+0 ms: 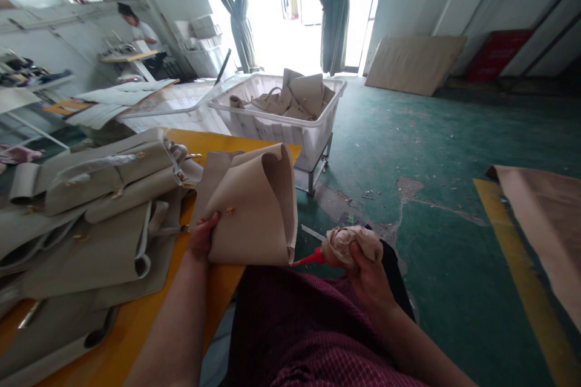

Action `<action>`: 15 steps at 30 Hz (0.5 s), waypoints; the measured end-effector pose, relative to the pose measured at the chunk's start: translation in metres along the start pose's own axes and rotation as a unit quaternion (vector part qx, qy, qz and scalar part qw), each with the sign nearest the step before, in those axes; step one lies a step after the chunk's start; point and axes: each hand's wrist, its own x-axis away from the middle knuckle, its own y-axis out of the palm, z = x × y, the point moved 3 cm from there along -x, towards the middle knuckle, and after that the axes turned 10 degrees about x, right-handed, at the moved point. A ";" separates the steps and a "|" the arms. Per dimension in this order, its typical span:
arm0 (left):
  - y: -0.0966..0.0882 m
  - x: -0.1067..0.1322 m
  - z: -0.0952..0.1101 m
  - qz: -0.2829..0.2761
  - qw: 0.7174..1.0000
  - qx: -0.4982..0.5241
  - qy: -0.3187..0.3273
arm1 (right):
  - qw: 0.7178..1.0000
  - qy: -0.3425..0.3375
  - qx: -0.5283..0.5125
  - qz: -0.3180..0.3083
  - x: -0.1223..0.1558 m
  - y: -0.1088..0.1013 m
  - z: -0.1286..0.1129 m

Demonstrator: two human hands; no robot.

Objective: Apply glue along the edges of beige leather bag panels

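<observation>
Near table [136, 329], L hand [202, 234]: thumb pressed on face of curled beige leather panel [249, 217], fingers hidden behind it; panel held by lower edge, bent into loose roll.

Just right of panel, R hand [367, 278]: fingers closed tight around cloth wad [351, 245]; red nozzle [311, 258] pokes out toward panel, just apart from it. Body of item inside wad hidden, can't tell what it is.

Panel status: brass stud [229, 210] fitted on face, upper flap folded over.

Table, left: stack of bag pieces [91, 242] in beige, w/ brass fittings and strap loops, piled beside L hand.

Far, center: white plastic bin [267, 133] on metal stand, holding tan leather pieces [295, 100].

Under hands: maroon checked clothing [299, 326] fills near view, below both hands.

Around: green floor [454, 133], worn and littered w/ scraps; tan sheet [544, 224] at right; board [413, 63] leaning on far wall.

Far left: co-worker [140, 30] standing at bench [122, 57], near curtained doorway [240, 12].
</observation>
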 end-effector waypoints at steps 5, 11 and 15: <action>0.001 0.001 0.002 0.015 1.000 -0.010 -0.009 | 0.999 0.035 -0.027 -0.014 -0.007 -0.009 0.004; 0.027 -0.008 0.038 -0.075 0.992 -0.065 -0.073 | 0.988 0.117 -0.095 0.024 -0.019 -0.027 -0.008; 0.071 -0.025 0.079 -0.124 0.981 -0.082 -0.123 | 0.982 0.134 -0.118 0.059 -0.021 -0.032 -0.022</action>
